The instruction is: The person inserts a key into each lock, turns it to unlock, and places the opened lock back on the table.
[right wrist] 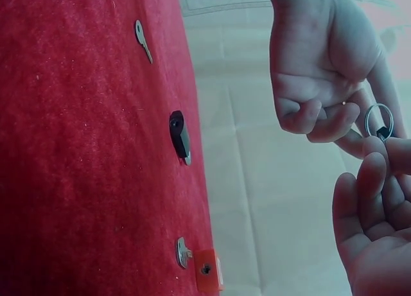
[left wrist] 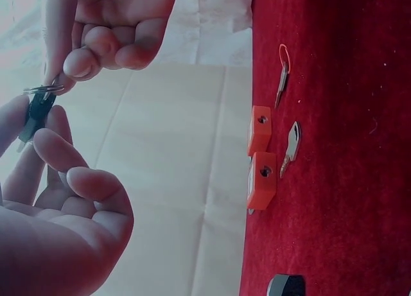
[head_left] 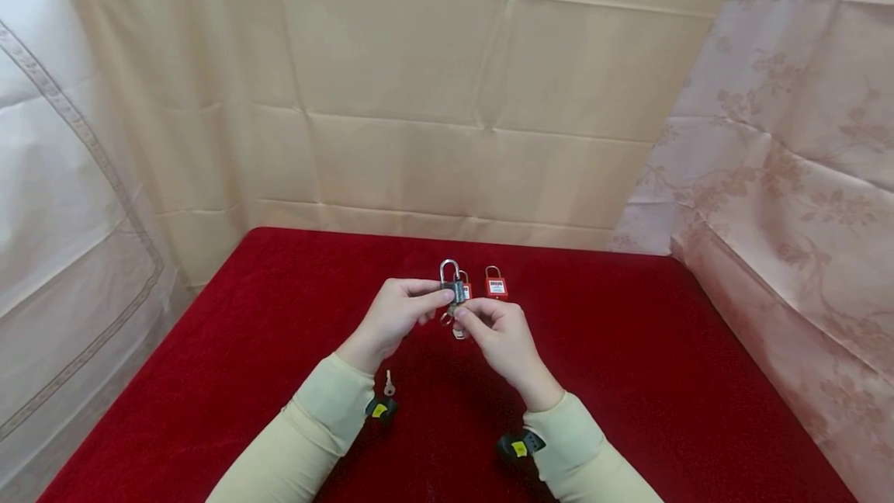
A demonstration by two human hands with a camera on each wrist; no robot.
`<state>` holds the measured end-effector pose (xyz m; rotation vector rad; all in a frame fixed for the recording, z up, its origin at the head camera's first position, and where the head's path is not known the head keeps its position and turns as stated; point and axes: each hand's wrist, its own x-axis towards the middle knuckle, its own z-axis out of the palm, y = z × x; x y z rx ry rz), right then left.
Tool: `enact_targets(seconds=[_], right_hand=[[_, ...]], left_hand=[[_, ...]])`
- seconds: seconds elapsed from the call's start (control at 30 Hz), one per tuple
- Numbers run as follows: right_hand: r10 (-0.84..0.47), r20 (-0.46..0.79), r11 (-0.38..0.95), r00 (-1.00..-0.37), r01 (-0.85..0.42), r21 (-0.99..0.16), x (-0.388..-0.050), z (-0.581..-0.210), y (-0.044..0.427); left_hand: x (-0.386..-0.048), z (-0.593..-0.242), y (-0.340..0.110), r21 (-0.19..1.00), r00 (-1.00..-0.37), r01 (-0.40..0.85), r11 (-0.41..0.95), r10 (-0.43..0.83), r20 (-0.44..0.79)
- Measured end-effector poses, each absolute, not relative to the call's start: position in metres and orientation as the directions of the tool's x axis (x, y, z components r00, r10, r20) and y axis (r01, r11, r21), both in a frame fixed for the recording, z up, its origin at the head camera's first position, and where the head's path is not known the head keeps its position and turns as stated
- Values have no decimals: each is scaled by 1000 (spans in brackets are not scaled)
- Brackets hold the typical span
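Left hand (head_left: 391,313): one; its fingers grip the dark lock (head_left: 458,288), with the thumb across the front.
Right hand (head_left: 508,336): one; its fingers pinch a small key (head_left: 452,308) at the bottom end of the dark lock. Most of that key is hidden.
Dark lock: one, held up over the red worktop (head_left: 628,371), silver loop on top. The thumb covers part of it, and I cannot tell if the loop is locked.
Silver ring (right wrist: 379,119): at least one, by the small key.
Red locks (head_left: 497,286): two, side by side on the worktop. The dark lock hides part of one in the head view.
Loose keys (head_left: 389,384): two in the head view, one by the left sleeve (head_left: 338,398), one near the right fingers. Each wrist view shows two as well. Some may be the same, so I cannot tell the full count.
Black thing (right wrist: 179,135): one in the right wrist view, with a silvery end; hard to make out.
Sleeves: two, both cut off at the bottom.
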<state>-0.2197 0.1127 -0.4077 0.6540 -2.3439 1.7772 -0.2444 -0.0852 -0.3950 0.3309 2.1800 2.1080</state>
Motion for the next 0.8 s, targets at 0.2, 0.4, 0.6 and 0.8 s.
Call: enact_targets(seconds=[0.2,0.4,0.6,0.8], right_hand=[[-259,355,226,-898,-414,-882,-219,-408,111],[-263,356,224,-897,-416,-881,-221,-408,112],[-280,359,236,-890,-427,-873,-222,-409,115],[-292,374,292,-880,-455,-842,-222,-403,119]], left_hand=[[-244,-397,-86,996,-974,82,36,213,73],[-245,-397,-85,996,-968,91,25,237,83],[-245,-395,-84,994,-959,108,7,263,102],[-243,-393,-84,993,-964,118,8,240,113]])
